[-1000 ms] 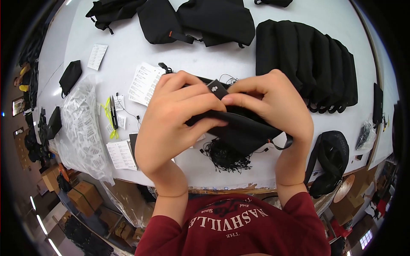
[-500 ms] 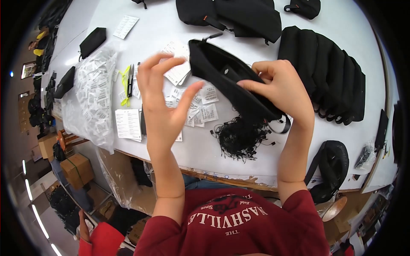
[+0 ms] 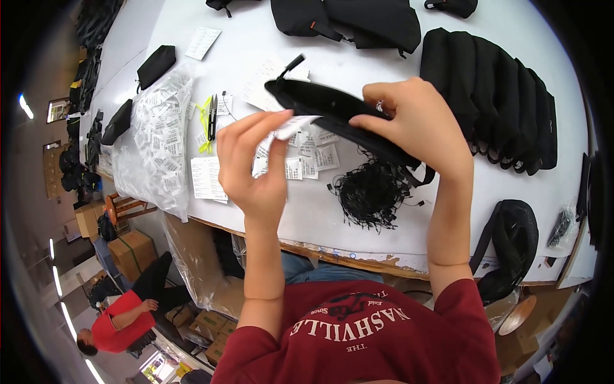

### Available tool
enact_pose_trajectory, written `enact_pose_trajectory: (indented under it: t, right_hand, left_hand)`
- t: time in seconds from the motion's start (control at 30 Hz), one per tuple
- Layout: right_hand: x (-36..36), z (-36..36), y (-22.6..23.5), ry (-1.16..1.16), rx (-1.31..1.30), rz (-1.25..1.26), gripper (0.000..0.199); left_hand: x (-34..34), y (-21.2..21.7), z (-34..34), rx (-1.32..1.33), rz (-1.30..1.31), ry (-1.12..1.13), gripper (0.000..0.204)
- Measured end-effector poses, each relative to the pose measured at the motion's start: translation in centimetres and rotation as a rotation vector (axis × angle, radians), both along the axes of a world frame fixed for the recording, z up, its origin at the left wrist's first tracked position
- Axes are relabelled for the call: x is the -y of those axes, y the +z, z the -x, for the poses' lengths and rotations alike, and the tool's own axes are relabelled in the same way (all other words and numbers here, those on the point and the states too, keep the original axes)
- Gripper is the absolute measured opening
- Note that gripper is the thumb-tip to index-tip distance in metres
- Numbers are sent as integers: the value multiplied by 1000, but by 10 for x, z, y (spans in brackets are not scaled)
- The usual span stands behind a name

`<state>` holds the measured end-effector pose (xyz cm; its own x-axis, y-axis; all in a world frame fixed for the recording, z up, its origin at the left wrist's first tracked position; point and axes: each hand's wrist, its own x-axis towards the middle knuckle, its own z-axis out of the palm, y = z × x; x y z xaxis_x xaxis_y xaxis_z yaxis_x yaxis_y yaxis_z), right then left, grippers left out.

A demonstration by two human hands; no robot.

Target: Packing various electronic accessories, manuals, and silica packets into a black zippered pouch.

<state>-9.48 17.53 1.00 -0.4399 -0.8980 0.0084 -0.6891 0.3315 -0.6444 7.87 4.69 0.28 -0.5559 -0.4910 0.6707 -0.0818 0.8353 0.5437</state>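
Observation:
My right hand [image 3: 419,121] grips a black zip pouch [image 3: 313,97] by its rim, with the thumb on the near side and the fingers over the far edge. The pouch's mouth gapes and a zip pull stands up at its left end. Beside that mouth, my left hand [image 3: 252,163] pinches a small white printed sachet [image 3: 297,125] between thumb and fingers. More such sachets [image 3: 308,161] lie loose on the white table [image 3: 300,224] below the pouch. A tangle of black tag strings [image 3: 371,197] is under the pouch's right end.
To the left are a clear plastic bag of sachets [image 3: 160,134], black snips [image 3: 213,118], yellow cord [image 3: 204,128] and printed cards [image 3: 206,179]. Black pouches [image 3: 489,96] stand in a row at right. A black strap-like bundle [image 3: 508,246] lies near the front edge. A person in red [image 3: 121,323] is at lower left.
My left hand has gone from spread and holding nothing to pinching a white sachet by the pouch. The pouch has tilted flatter in my right hand. The view has shifted slightly.

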Motion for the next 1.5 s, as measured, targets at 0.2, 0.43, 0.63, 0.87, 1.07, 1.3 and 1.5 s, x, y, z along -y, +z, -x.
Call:
enact_pose_trajectory:
  t: [0.2,0.43,0.63,0.87,1.07,1.3,1.5]
  right_hand:
    - [-6,0,3,8,26,47,23]
    - [-3,-3,13,69,292,285,28]
    - [3,-5,2,68,423,323,39]
    - [8,-10,-10,-73,442,248,36]
    - [3,6,0,-110,344,374,27]
    - [7,9,-4,-396,238,550,8]
    - [15,14,-17,-545,210,690,9]
  left_hand:
    - [2,34,14,598,327,-118,37]
    - [-3,-27,6,-210,-1300,-229,66]
    - [-18,-45,15,-473,-1718,-444,46]
    - [-16,-40,28,-330,-1594,-271,42]
    - [17,-34,58,-532,-1793,-406,34]
    - [33,-23,112,-562,-1618,-528,27]
    - [47,-23,109,-654,-1659,-465,23]
